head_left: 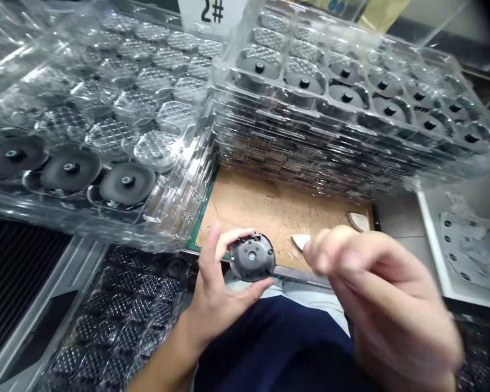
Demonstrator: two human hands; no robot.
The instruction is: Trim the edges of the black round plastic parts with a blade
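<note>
My left hand [214, 294] pinches a round black plastic disc [252, 257] between thumb and fingers, its ribbed inner face turned up, just above the near edge of the brown work mat [269, 209]. My right hand [375, 294] hovers to the right of the disc, blurred by motion, fingers curled together near a small white piece [300, 240] on the mat; whether it holds anything is unclear.
A stack of clear blister trays [106, 109] with three black discs [71, 169] sits at left. A taller tray stack [351, 109] with black-centred parts stands at the right rear. Empty trays [122, 316] lie lower left, a white tray of flat pieces [465, 245] at right.
</note>
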